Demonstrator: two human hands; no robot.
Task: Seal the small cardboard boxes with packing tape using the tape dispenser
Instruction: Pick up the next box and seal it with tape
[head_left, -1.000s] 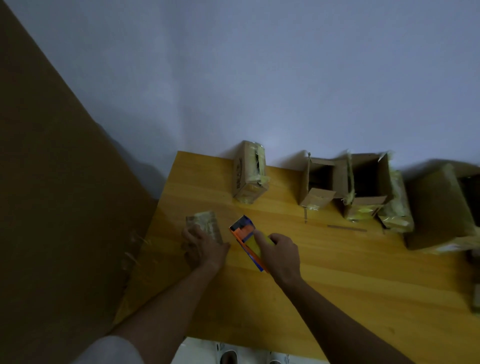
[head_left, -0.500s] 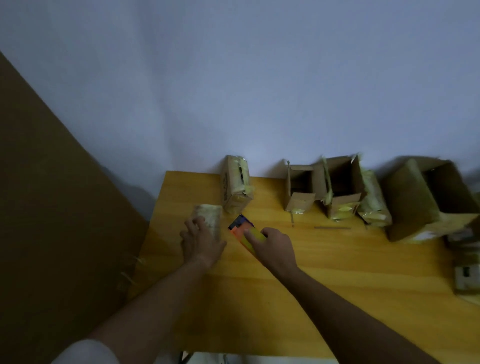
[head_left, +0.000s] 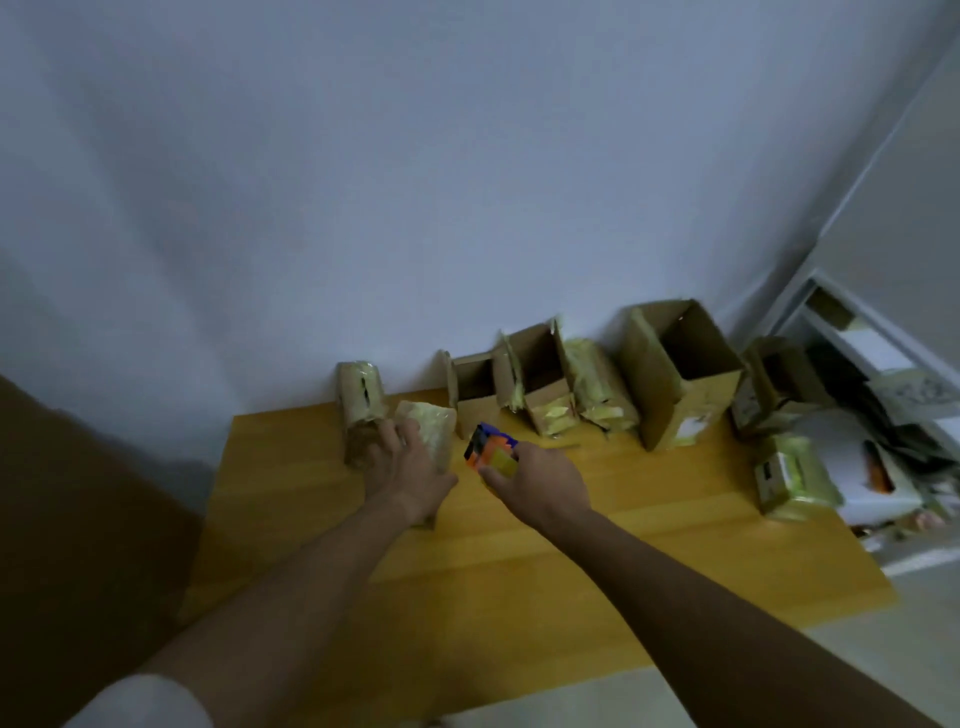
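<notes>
My left hand rests on a small taped cardboard box near the back left of the wooden table; whether its fingers curl round the box is unclear. That box stands right beside another taped box against the wall. My right hand grips an orange and blue tape dispenser with a yellowish tape roll, just right of the box. Open small boxes stand along the wall behind the dispenser.
More boxes line the wall: a taped one, a large open box and a smaller open one. A taped box sits at the table's right edge. Papers and clutter lie past that edge. A brown panel stands left.
My left hand has pushed the small box back toward the wall, up to the leftmost box. My right hand has moved the dispenser along with it. The camera has swung right.
</notes>
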